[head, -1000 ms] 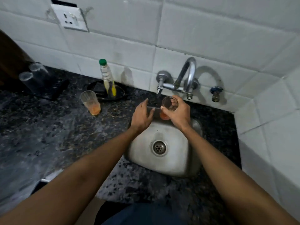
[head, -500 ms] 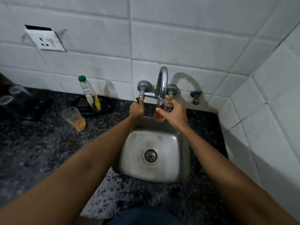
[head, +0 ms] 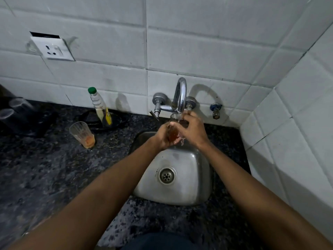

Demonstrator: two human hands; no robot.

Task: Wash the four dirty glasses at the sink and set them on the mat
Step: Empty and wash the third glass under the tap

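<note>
Running along a white tiled wall that turns a corner right of the sink, a dark speckled counter holds everything here. The sink is a small steel basin with a round drain, and a curved tap stands on the wall just behind it. A socket sits high on the wall, well left of the sink.

A clear glass is held over the back of the sink under the tap's spout, with water running in and brownish-orange liquid inside. The left hand cups its lower part, fingers curled around it; the right hand wraps its side, fingers closed on it.

Left of the sink, a second glass stands upright on the counter with an orange residue at its bottom. Behind it a green-capped bottle, holding some yellow liquid, stands on a black dish. Far left, two upturned glasses rest on a dark mat.
</note>
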